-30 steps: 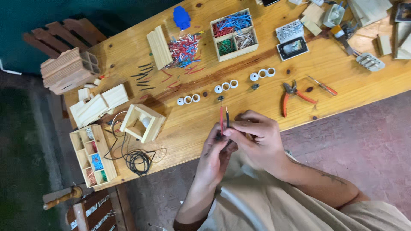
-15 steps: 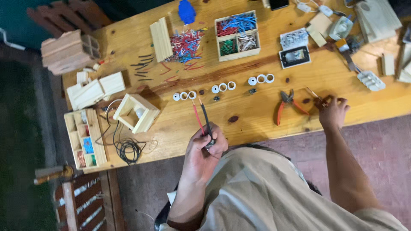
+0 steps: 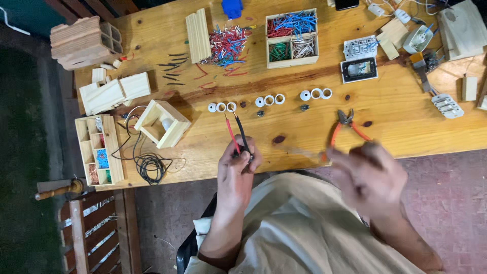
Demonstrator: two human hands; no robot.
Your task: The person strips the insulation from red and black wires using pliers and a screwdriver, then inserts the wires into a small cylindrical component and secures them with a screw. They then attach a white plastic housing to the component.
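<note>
My left hand [image 3: 237, 167] is closed at the table's near edge on a small dark part from which a red and a black wire [image 3: 234, 133] stick up toward a row of white rings [image 3: 221, 107]. To the right, my right hand [image 3: 366, 175] is blurred by motion just off the table edge. It grips a thin screwdriver [image 3: 307, 152] whose shaft points left toward my left hand. Red-handled pliers [image 3: 346, 126] lie on the wood just above my right hand.
On the wooden table [image 3: 406, 122] stand a compartment box of coloured wires [image 3: 291, 38], a pile of red and white wire pieces [image 3: 225, 43], a small open wooden box [image 3: 162, 123], a coiled black cable [image 3: 149, 165], a wooden organiser tray [image 3: 99, 149] and a switch plate [image 3: 359, 69]. More white rings [image 3: 269, 100] lie mid-table.
My right hand left the wires, reached right to the table beside the pliers, and has come back toward my left hand with the screwdriver. My left hand kept hold of the wires.
</note>
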